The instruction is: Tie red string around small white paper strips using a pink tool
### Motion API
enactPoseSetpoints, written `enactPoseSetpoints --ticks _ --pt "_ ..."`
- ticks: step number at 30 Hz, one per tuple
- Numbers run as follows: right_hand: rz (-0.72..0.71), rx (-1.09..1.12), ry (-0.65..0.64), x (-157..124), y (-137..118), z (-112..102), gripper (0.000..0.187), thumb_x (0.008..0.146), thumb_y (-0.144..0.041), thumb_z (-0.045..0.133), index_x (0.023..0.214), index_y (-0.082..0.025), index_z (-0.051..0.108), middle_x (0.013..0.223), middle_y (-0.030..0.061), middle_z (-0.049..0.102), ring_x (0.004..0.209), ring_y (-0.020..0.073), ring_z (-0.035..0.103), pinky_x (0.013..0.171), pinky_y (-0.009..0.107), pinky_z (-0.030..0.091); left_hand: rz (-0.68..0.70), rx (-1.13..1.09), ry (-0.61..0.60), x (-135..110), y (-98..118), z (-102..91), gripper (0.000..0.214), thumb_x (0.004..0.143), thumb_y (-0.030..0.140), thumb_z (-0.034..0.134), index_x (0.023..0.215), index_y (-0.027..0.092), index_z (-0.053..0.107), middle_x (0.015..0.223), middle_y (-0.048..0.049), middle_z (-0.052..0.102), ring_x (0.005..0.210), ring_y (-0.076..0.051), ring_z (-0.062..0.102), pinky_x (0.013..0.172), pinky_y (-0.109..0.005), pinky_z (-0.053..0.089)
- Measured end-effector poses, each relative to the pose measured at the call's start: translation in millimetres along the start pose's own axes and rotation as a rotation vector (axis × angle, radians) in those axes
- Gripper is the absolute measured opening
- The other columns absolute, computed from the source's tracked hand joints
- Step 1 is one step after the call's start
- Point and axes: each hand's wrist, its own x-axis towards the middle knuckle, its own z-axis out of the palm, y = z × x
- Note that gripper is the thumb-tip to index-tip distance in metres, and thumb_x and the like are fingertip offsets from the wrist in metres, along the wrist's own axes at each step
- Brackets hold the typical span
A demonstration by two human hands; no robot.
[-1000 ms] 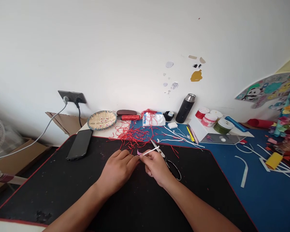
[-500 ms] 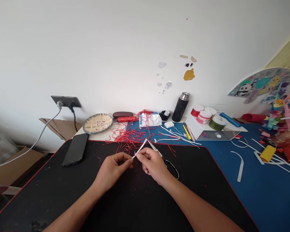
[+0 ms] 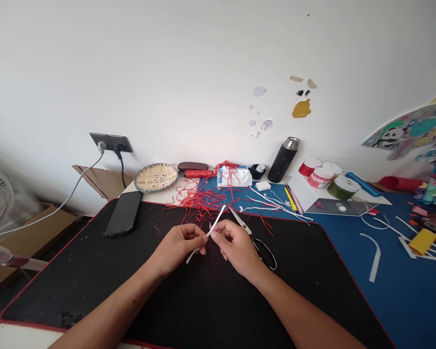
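Pinched between the fingertips of both hands is a narrow white strip point(image 3: 219, 216), slanting up to the right; its lower end sticks out below my left fingers. My left hand point(image 3: 179, 245) is closed on it from the left. Close beside, my right hand point(image 3: 236, 245) grips it with thumb and forefinger. A small pinkish-purple bit shows at the right fingertips, too small to name. Just behind my right hand lie scissors point(image 3: 265, 252) with black handles, partly covered by that hand. Both hands are above a black mat point(image 3: 203, 305) with a red edge.
Cut red cord point(image 3: 199, 201) is scattered behind the mat beside a red spool point(image 3: 199, 174). A woven basket point(image 3: 156, 178) and a phone point(image 3: 123, 214) lie left. A black thermos point(image 3: 283, 160) and jars point(image 3: 319, 177) stand at the back right. White strips point(image 3: 375, 261) lie right.
The camera view has shifted left. The white strip was folded over at its top and now shows straighter, with its lower end visible below my left fingers. More of the scissors shows.
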Motion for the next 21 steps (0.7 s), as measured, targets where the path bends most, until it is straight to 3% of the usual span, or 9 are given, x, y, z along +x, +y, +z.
enactPoseSetpoints --ticks 15,21 --pt "-0.166 -0.396 0.075 -3 -10 1 0.007 0.090 -0.023 0.058 0.084 -0.020 0.059 0.055 -0.0090 0.041 0.049 0.0103 0.041 0.052 0.023 0.031 -0.034 0.092 -0.015 -5 9 1.4 0.027 0.077 0.044 0.074 0.071 0.018 0.069 0.059 0.0018 0.068 0.053 -0.013 0.049 0.055 -0.026 0.034" --pt "-0.290 -0.532 0.107 -5 -5 2 0.006 0.090 -0.022 0.057 0.084 -0.020 0.058 0.055 -0.0091 0.040 0.047 0.0101 0.040 0.053 0.022 0.032 -0.040 0.019 -0.036 -4 6 2.1 0.024 0.076 0.041 0.075 0.070 0.018 0.069 0.059 0.0019 0.068 0.055 -0.013 0.051 0.058 -0.025 0.037"
